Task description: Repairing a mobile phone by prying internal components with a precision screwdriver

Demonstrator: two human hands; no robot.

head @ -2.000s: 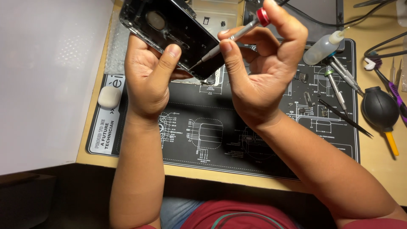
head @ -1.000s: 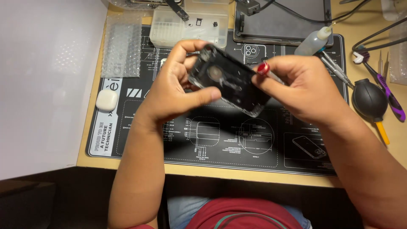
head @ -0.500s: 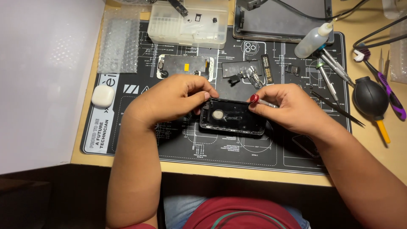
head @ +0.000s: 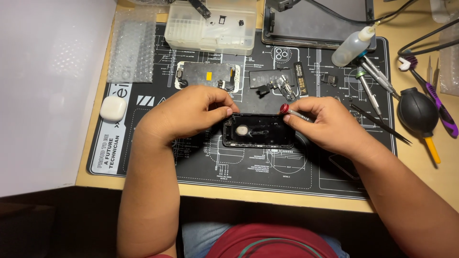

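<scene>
Two hands: both down on the black mat [head: 143, 157], meeting at the opened phone shell [head: 258, 130].
Phone shell: lies flat near the middle of the mat, inside facing up, long side running left to right.
Left hand [head: 184, 114]: curled over the shell's left end, fingers [head: 217, 113] pinching its upper left corner, thumb along the edge.
Right hand [head: 330, 122]: at the shell's right end, fingers closed round a small screwdriver [head: 292, 112] with a red cap, the cap just above the shell's top right corner.
Behind the hands: a phone screen part [head: 206, 75] and a dark battery [head: 267, 79] lie on the mat, apart from the shell.
Far edge: clear plastic parts box [head: 210, 26], bubble wrap [head: 130, 45] to its left.
Right side: squeeze bottle [head: 354, 45], spare screwdrivers [head: 370, 83], black air blower [head: 419, 112] on the table [head: 430, 177].
Left side: white earbud case [head: 113, 108] at the mat's edge.
</scene>
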